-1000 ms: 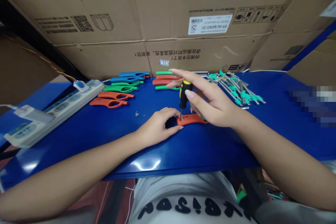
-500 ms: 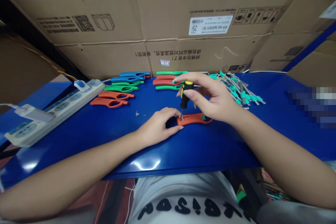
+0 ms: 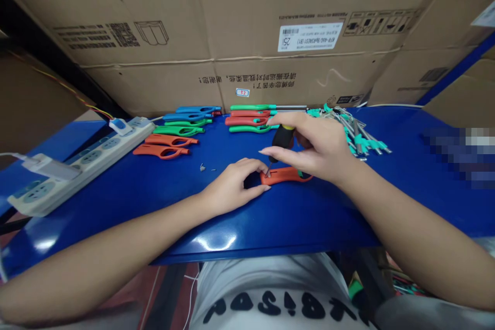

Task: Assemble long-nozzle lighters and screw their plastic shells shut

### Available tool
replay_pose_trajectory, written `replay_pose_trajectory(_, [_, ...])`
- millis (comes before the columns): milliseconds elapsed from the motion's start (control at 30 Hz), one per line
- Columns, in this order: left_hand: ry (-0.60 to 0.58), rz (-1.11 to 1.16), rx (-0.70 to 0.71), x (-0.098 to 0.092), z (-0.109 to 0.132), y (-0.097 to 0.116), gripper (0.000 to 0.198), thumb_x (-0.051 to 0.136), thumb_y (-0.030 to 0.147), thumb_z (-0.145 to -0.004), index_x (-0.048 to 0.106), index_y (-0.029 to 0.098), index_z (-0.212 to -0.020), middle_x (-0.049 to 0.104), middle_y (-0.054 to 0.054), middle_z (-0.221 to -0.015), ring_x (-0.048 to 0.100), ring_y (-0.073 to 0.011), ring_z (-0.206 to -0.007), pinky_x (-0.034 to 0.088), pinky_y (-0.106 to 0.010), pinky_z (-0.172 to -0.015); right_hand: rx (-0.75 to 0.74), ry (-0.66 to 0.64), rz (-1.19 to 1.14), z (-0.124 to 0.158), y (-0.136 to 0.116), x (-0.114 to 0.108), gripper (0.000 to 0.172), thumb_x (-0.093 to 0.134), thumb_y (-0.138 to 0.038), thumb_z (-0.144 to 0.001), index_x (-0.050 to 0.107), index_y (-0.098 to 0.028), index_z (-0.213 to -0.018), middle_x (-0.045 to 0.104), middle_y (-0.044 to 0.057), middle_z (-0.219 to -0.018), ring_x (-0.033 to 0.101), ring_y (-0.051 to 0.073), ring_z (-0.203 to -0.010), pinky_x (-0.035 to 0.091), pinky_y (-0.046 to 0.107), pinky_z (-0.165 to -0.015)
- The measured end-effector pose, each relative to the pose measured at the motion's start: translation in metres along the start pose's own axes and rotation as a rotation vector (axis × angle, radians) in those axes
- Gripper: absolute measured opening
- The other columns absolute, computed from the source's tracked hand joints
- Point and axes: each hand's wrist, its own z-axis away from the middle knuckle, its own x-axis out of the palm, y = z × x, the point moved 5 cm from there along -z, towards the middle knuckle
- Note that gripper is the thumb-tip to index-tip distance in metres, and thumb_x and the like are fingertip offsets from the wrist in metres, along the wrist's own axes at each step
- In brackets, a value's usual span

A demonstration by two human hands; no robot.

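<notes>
The right hand (image 3: 323, 147) grips a screwdriver (image 3: 283, 137) tilted toward one o'clock, its tip at the nine-o'clock end of an orange handle (image 3: 285, 176), which the left hand (image 3: 233, 184) pinches

Left hand (image 3: 232, 185) pinches low; right hand (image 3: 323, 144) curls higher.

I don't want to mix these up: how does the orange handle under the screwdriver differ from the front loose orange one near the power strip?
The held handle has the left hand at its left end and the screwdriver on it; the loose handle lies untouched. The held handle shows a green piece in its loop; the loose handle's loop shows blue table. Both are orange, loop end rightward.
</notes>
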Motion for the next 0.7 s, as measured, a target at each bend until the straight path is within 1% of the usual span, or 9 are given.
replay_pose_trajectory(33, [-0.002,0.005,0.002,0.0,0.0,0.0001,0.018,0.072,0.023,-0.089,0.063,0.02,-0.104,0.072,-0.003,-0.105,0.067,-0.0198,-0.102,0.051,-0.035,-0.094,-0.038,0.013,0.042,0.001,-0.0006,-0.001,0.041,0.065,-0.05,-0.092,0.067,-0.021,-0.121,0.076,0.006,-0.099,0.07,0.017,-0.076,0.055,0.028,-0.073])
replay_pose_trajectory(100, [0.001,0.005,0.003,-0.0003,-0.0001,0.0006,0.017,0.071,0.024,-0.089,0.062,0.02,-0.102,0.072,-0.003,-0.105,0.067,-0.0199,-0.101,0.051,-0.035,-0.094,-0.085,-0.022,0.01,0.0015,-0.0029,-0.0004,0.039,0.052,-0.045,-0.1,0.063,-0.02,-0.129,0.076,0.007,-0.105,0.072,0.018,-0.087,0.056,0.029,-0.08])
replay_pose_trajectory(200, [0.005,-0.001,-0.013,-0.0008,-0.0002,0.0009,0.018,0.072,0.024,-0.088,0.062,0.02,-0.102,0.072,-0.004,-0.105,0.067,-0.0204,-0.101,0.051,-0.035,-0.093,-0.011,-0.101,-0.173,-0.0008,-0.0035,0.0034,0.043,0.031,-0.031,-0.107,0.052,-0.021,-0.143,0.071,0.009,-0.122,0.071,0.018,-0.099,0.056,0.031,-0.087])
replay_pose_trajectory(300, [-0.005,0.005,-0.023,-0.0001,-0.0002,0.0008,0.018,0.072,0.023,-0.088,0.062,0.02,-0.103,0.072,-0.004,-0.107,0.067,-0.0211,-0.103,0.051,-0.036,-0.095,0.067,-0.081,-0.201,-0.002,-0.0012,0.0043,0.037,0.042,-0.033,-0.105,0.057,-0.024,-0.137,0.071,0.007,-0.123,0.071,0.017,-0.089,0.057,0.031,-0.082])
replay_pose_trajectory(433, [-0.009,0.01,-0.024,0.0005,0.0001,-0.0001,0.018,0.071,0.024,-0.089,0.062,0.021,-0.104,0.072,-0.004,-0.107,0.067,-0.0213,-0.103,0.051,-0.037,-0.095,0.003,0.027,-0.023,-0.0013,-0.0009,-0.0013,0.03,0.063,-0.043,-0.094,0.069,-0.023,-0.117,0.075,0.005,-0.099,0.069,0.017,-0.076,0.057,0.03,-0.073])
replay_pose_trajectory(500, [-0.005,0.003,-0.023,0.0002,0.0001,-0.0001,0.018,0.071,0.024,-0.089,0.062,0.021,-0.104,0.072,-0.004,-0.107,0.067,-0.0213,-0.103,0.051,-0.036,-0.095,-0.03,0.027,-0.023,-0.0019,-0.0033,-0.0023,0.03,0.059,-0.043,-0.097,0.069,-0.022,-0.115,0.075,0.006,-0.097,0.069,0.019,-0.083,0.057,0.032,-0.077])
replay_pose_trajectory(600, [-0.005,0.003,-0.026,-0.0003,-0.0002,0.0005,0.018,0.071,0.024,-0.088,0.061,0.02,-0.103,0.072,-0.004,-0.107,0.067,-0.0216,-0.103,0.051,-0.036,-0.094,0.036,-0.046,-0.196,-0.0047,-0.0049,0.0011,0.036,0.039,-0.033,-0.105,0.063,-0.02,-0.128,0.071,0.01,-0.118,0.068,0.02,-0.104,0.056,0.034,-0.087])
replay_pose_trajectory(633, [-0.007,0.006,-0.026,-0.0004,-0.0003,0.0008,0.017,0.071,0.024,-0.088,0.061,0.02,-0.103,0.072,-0.004,-0.106,0.067,-0.0215,-0.103,0.051,-0.036,-0.094,0.08,-0.079,-0.264,-0.0053,-0.0044,0.0032,0.038,0.035,-0.031,-0.106,0.06,-0.02,-0.132,0.07,0.01,-0.122,0.068,0.019,-0.106,0.057,0.034,-0.088])
replay_pose_trajectory(700, [-0.008,0.011,-0.027,-0.0004,-0.0004,0.0011,0.016,0.071,0.024,-0.088,0.062,0.02,-0.102,0.072,-0.004,-0.106,0.067,-0.0212,-0.103,0.051,-0.036,-0.094,0.136,-0.11,-0.335,-0.0057,-0.0029,0.0059,0.037,0.037,-0.032,-0.106,0.059,-0.021,-0.133,0.07,0.008,-0.12,0.07,0.017,-0.096,0.058,0.031,-0.081])
